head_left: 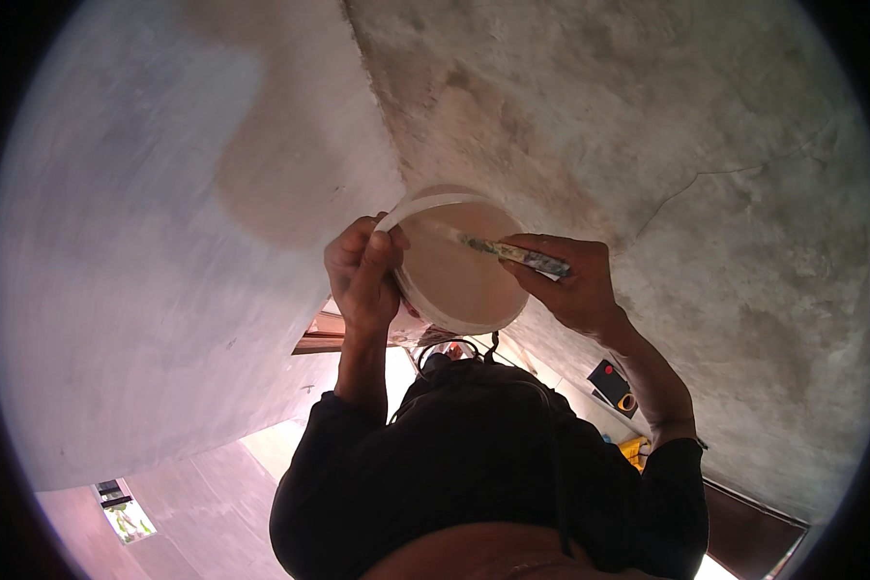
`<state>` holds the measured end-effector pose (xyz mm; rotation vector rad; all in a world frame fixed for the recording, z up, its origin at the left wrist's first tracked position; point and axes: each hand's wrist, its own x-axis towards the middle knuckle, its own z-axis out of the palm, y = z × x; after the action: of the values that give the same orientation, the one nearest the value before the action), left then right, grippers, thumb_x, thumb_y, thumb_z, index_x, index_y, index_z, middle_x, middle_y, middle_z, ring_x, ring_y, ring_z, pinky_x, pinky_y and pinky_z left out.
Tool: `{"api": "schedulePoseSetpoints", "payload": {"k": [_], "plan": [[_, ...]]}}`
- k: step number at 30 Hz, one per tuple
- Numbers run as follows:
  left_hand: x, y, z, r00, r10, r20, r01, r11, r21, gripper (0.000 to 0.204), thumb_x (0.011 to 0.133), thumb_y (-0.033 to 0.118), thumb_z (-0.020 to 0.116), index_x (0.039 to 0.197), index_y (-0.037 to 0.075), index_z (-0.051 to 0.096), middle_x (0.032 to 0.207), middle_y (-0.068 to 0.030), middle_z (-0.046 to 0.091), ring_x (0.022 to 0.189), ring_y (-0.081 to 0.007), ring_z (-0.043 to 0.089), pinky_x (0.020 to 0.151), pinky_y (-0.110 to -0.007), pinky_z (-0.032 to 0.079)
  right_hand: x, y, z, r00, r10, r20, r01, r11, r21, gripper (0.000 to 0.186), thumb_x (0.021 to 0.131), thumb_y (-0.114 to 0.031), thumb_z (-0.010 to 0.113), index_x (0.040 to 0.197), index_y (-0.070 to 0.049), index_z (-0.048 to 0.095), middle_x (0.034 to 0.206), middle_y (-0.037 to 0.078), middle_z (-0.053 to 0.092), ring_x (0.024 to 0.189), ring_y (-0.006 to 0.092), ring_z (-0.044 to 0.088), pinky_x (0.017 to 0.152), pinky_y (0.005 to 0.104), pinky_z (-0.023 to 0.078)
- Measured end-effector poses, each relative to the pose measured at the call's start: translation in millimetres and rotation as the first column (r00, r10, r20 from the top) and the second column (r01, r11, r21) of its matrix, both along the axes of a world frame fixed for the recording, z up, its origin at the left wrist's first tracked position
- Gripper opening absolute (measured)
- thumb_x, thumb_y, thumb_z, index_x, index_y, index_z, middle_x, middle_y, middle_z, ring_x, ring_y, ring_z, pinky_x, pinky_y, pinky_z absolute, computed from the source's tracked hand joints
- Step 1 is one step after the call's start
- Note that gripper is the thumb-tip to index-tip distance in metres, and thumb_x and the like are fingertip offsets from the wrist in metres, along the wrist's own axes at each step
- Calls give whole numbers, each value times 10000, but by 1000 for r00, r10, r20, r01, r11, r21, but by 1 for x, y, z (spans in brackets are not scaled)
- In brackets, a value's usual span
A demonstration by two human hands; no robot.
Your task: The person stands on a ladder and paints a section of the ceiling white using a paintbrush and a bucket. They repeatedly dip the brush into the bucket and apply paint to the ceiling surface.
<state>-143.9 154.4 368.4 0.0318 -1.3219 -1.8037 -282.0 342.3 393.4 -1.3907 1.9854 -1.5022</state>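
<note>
My left hand [362, 275] is closed on the left rim of a white bucket [427, 307], its thumb over the edge beside a pale, curved band that looks like the handle. Inside the bucket is a smooth off-white liquid that looks like paint [459, 285]. My right hand [578, 285] pinches the paint-smeared handle of a brush [514, 253] from the right side. The brush slants left over the bucket's opening. Its far end blends into the pale contents, so the bristles cannot be made out.
Two walls meet in a corner ahead: a whitish left wall [135, 261] with a darker patch and a mottled grey right wall [725, 242] with a crack. Lower down are a brown wooden piece [321, 333], a black object [612, 385] with a red dot, and a yellow item [634, 451].
</note>
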Motion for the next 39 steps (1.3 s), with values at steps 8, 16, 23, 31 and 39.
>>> {"api": "schedulePoseSetpoints", "payload": {"k": [8,16,23,31,39], "plan": [[6,-1,-1,998,46,41,-46,999,4,247,908,177,551,781,-32,586,604,23,460,538,-45,326,522,-215,221,14,-5,-13,794,-108,-598,62,993,-98,264,778,-52,700,1011,58,641,928,156,687,785,199,694,680,295,555],[3,-5,-4,997,64,-31,-64,998,11,260,925,182,529,785,-30,587,590,40,435,523,-34,308,499,-215,202,7,0,3,887,-81,454,117,992,-51,144,829,-95,655,911,22,673,728,91,690,610,142,653,508,241,468],[7,-7,-3,996,82,-35,-80,996,43,257,924,175,530,793,-36,591,600,33,453,529,-36,317,504,-214,212,-4,-14,-14,750,177,637,-77,980,-181,163,811,-71,669,932,39,668,795,119,693,699,155,677,538,249,475],[10,-1,-2,996,85,10,-86,993,78,248,919,169,544,790,-36,594,610,24,469,549,-43,333,520,-215,230,-1,-17,-11,939,-72,-336,41,994,-97,243,763,-49,715,988,26,663,839,149,690,689,173,670,619,261,519],[11,-1,1,994,107,-26,-106,994,38,253,927,168,533,780,-30,587,621,26,476,554,-43,327,528,-212,237,10,-11,-7,957,-146,-251,104,979,-173,230,786,-65,697,986,41,655,829,145,692,704,201,682,565,277,503]]}}
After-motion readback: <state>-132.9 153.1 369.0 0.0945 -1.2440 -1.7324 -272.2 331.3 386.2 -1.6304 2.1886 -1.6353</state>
